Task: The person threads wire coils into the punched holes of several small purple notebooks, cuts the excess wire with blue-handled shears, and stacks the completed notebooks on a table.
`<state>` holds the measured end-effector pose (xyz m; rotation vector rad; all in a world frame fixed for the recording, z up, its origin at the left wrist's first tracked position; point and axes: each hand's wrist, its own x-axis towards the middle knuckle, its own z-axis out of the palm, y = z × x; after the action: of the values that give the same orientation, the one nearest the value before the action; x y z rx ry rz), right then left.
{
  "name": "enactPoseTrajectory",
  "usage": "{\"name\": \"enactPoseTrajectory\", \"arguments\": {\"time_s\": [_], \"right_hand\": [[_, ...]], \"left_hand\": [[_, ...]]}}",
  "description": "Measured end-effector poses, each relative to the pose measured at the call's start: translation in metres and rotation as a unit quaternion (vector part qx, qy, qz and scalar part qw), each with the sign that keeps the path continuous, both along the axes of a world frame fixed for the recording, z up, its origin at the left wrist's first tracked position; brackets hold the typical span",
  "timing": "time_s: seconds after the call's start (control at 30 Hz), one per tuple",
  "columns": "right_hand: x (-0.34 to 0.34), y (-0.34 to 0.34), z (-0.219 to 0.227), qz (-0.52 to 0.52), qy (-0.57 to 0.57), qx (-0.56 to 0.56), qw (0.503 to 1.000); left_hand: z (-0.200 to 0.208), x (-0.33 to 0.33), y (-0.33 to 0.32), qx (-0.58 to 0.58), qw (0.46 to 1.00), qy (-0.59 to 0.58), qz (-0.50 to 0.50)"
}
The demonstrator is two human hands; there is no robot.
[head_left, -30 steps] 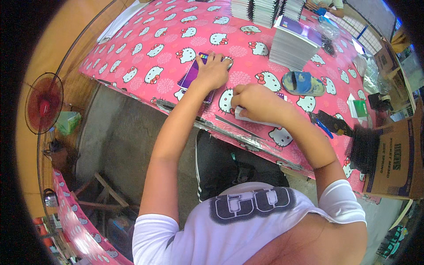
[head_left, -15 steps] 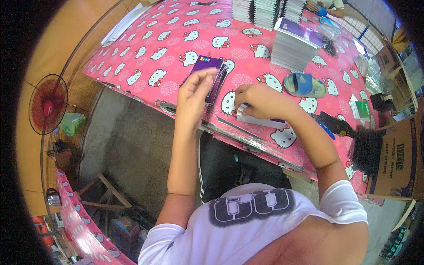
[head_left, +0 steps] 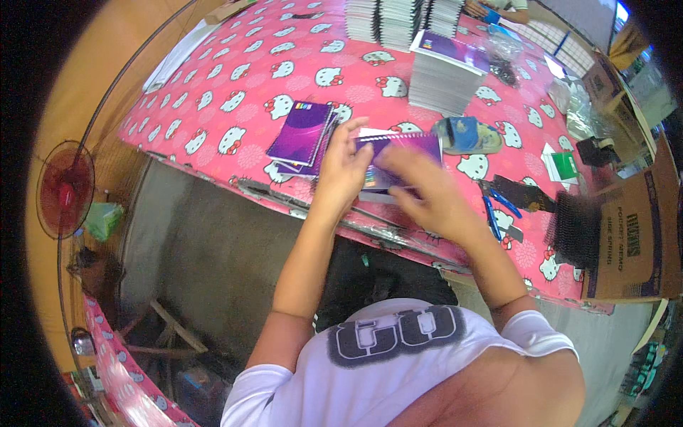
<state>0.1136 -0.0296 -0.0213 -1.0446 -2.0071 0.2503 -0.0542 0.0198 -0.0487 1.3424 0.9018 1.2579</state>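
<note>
In the middle of the frame I see a purple notebook [head_left: 428, 149] on the bench [head_left: 245, 146], its long axis seemingly running left to right, a row of holes along its upper edge. The left hand [head_left: 344, 171] sits at its left end, fingers half curled; I can't tell whether they grip it. The right hand [head_left: 430, 193] is blurred over its lower middle, fingers loosely parted from the thumb, any hold unclear. Both hands are about equally near. More purple notebooks [head_left: 302, 133] lie just left.
</note>
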Motion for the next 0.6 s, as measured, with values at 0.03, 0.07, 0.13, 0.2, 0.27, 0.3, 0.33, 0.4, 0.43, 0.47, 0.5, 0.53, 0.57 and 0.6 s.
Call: {"name": "enactPoseTrajectory", "arguments": {"time_s": [0.03, 0.07, 0.13, 0.2, 0.27, 0.3, 0.33, 0.4, 0.43, 0.47, 0.5, 0.53, 0.57, 0.6], "right_hand": [[0.011, 0.001, 0.007, -0.101, 0.031, 0.057, 0.993], [0.025, 0.003, 0.005, -0.106, 0.086, 0.031, 0.99], [0.054, 0.01, -0.014, -0.015, 0.221, -0.092, 0.971], [0.054, 0.007, -0.027, -0.009, 0.2, -0.282, 0.938], [0.032, 0.009, -0.043, 0.042, 0.329, -0.309, 0.891], [0.026, 0.012, -0.047, 0.061, 0.349, -0.269, 0.896], [0.023, 0.011, -0.046, 0.043, 0.337, -0.249, 0.907], [0.02, 0.009, -0.044, 0.002, 0.311, -0.209, 0.927], [0.022, 0.009, -0.053, 0.003, 0.315, -0.231, 0.921], [0.027, 0.012, -0.064, -0.001, 0.317, -0.247, 0.916], [0.033, 0.014, -0.075, -0.006, 0.321, -0.262, 0.91], [0.029, 0.017, -0.078, -0.014, 0.286, -0.23, 0.93], [0.026, 0.014, -0.077, -0.032, 0.248, -0.201, 0.947], [0.028, 0.013, -0.073, -0.04, 0.225, -0.175, 0.958]], "left_hand": [[-0.001, -0.002, -0.001, 0.098, 0.995, 0.009, 0.027], [0.005, -0.003, -0.004, 0.155, 0.987, 0.031, 0.039], [0.002, -0.002, -0.01, 0.199, 0.977, 0.073, 0.01], [-0.001, -0.004, -0.014, 0.199, 0.963, 0.182, -0.019], [-0.018, -0.001, -0.018, 0.225, 0.952, 0.198, 0.063], [-0.026, 0.0, -0.02, 0.238, 0.944, 0.204, 0.103], [-0.026, 0.003, -0.026, 0.267, 0.929, 0.223, 0.13], [-0.02, 0.003, -0.021, 0.261, 0.926, 0.248, 0.113], [-0.017, 0.005, -0.02, 0.258, 0.925, 0.259, 0.101], [-0.012, 0.002, -0.017, 0.185, 0.937, 0.297, 0.018], [-0.008, 0.008, -0.021, 0.243, 0.905, 0.337, 0.09], [0.001, 0.012, -0.029, 0.3, 0.863, 0.371, 0.166], [0.004, 0.02, -0.031, 0.328, 0.841, 0.389, 0.185], [0.008, 0.029, -0.032, 0.356, 0.817, 0.405, 0.205]]}}
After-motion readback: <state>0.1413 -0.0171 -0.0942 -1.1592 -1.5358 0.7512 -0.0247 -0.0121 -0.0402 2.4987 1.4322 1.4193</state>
